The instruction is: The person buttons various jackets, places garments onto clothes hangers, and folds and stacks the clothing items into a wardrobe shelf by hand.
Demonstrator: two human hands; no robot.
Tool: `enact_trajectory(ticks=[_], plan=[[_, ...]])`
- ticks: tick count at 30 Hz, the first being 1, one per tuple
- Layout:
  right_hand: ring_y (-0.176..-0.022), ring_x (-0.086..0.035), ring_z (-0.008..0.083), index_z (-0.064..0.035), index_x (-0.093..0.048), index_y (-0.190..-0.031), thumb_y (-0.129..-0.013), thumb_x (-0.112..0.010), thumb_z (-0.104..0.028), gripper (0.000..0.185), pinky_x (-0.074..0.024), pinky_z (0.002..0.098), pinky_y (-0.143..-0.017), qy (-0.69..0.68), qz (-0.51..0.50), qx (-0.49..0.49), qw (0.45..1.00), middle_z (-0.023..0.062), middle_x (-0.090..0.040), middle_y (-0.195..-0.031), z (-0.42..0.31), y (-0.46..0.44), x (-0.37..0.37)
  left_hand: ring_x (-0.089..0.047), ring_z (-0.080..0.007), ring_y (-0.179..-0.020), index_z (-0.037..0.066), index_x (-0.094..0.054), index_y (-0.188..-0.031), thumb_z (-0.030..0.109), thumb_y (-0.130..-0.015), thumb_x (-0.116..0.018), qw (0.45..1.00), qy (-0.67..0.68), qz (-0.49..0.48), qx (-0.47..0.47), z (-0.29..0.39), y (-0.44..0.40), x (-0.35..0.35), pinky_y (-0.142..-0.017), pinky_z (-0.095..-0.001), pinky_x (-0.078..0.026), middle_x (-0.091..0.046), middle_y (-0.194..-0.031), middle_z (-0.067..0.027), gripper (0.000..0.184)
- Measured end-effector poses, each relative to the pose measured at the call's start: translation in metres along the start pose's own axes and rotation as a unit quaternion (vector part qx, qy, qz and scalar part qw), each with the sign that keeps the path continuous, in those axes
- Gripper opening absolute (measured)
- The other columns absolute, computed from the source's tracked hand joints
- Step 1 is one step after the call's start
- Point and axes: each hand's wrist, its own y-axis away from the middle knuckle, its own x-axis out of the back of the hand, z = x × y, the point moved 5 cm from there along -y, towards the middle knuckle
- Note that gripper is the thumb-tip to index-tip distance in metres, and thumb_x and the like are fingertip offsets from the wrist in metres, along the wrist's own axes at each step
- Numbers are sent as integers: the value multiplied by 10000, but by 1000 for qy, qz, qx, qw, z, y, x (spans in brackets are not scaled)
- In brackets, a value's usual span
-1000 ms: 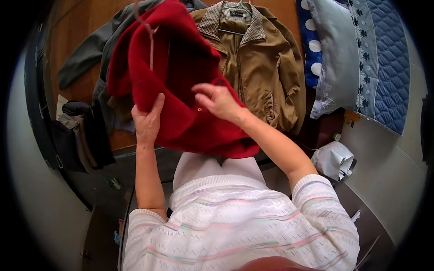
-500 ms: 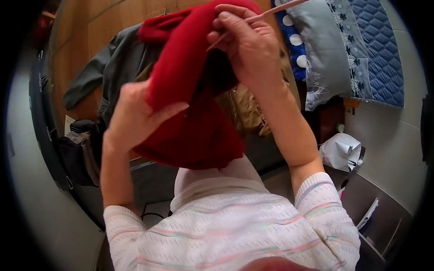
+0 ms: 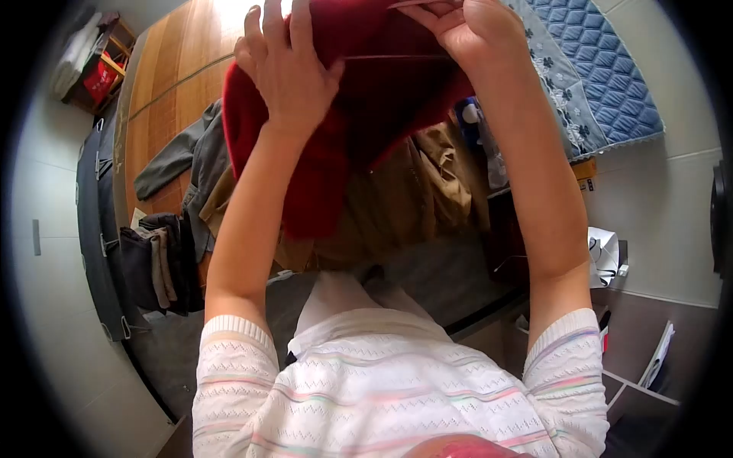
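A red knitted garment hangs from the top of the view, spread between my hands, its upper part cut off. My left hand lies on its left side with the fingers stretched and apart. At the upper right, my right hand is closed, pinching a thin pink clothes hanger. The hanger's straight bar runs across the dark opening of the garment; its hook is out of view.
Brown clothing and a grey garment lie on a wooden surface. Folded dark clothes sit at its left edge. Blue quilted fabric lies at right, above a white bag.
Both hands have moved up and away with the red garment. My left hand has shifted from the garment's lower edge to its upper left, and the garment is spread wider.
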Motion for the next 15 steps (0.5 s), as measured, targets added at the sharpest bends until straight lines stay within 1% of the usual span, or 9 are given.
enact_trajectory(ticks=[1,4,7,8,9,10,13,14,15], plan=[[-796,-565,245,-6,-500,-873,-908,-381,-125,172,-471,430,-776,11,3,17,1000,113,-560,-804,-9,10,0,-400,-312,-1138,163,-427,-1232,189,-668,-681,999,-34,16,10,0,-3,0,-901,-436,-351,-459,-1193,-103,619],[-766,-556,250,-12,-490,-821,-902,-379,-129,180,-473,437,-764,32,9,42,999,115,-545,-762,-35,28,9,-265,-367,-1236,166,-343,-1309,56,-606,-566,996,5,-90,9,-2,-12,8,-946,-527,-275,-241,-1386,-167,745],[-730,-542,250,-21,-475,-768,-894,-380,-125,189,-483,430,-744,33,24,30,999,110,-527,-723,-59,10,50,-495,-279,-1047,181,-498,-1172,78,-664,-616,991,-1,-122,-50,-3,-21,11,-843,-387,-436,-520,-1126,-55,531],[-721,-537,248,-24,-471,-752,-891,-380,-124,194,-486,427,-738,36,33,27,998,107,-520,-712,-64,9,59,-571,-263,-909,183,-534,-1130,19,-670,-557,991,26,-106,-72,0,-25,16,-786,-352,-485,-576,-1008,-37,489],[-711,-532,246,-28,-466,-736,-889,-381,-123,199,-488,424,-731,39,40,22,998,104,-513,-700,-68,10,64,-580,-266,-886,174,-546,-1115,6,-669,-537,987,21,-135,-79,2,-30,17,-787,-356,-484,-587,-986,-55,477],[-633,-521,216,-38,-461,-717,-884,-370,-123,208,-496,430,-686,28,33,33,999,70,-492,-649,-72,15,65,-589,-270,-863,166,-558,-1101,-8,-668,-517,982,16,-167,-88,3,-38,19,-789,-360,-484,-598,-964,-73,468],[-572,-501,140,-34,-490,-751,-863,-431,-94,140,-487,330,-620,-30,-45,30,998,18,-499,-636,-84,-13,114,-590,-287,-862,116,-610,-1006,-22,-637,-478,955,70,-282,-55,13,-63,46,-800,-363,-457,-614,-915,-146,416],[-476,-444,92,-15,-446,-1053,-912,-432,-174,213,-444,196,-511,-7,22,23,999,2,-438,-601,-95,-25,140,-586,-294,-874,96,-630,-966,-22,-622,-468,942,100,-320,-32,16,-73,56,-805,-362,-444,-616,-901,-174,398],[-404,-295,70,-28,-470,-971,-926,-365,-149,166,-326,184,-407,-32,-34,-43,998,-25,-314,-521,-106,-23,148,-595,-304,-818,72,-645,-891,-40,-614,-432,952,67,-292,-68,19,-82,69,-780,-353,-455,-620,-840,-180,367]])
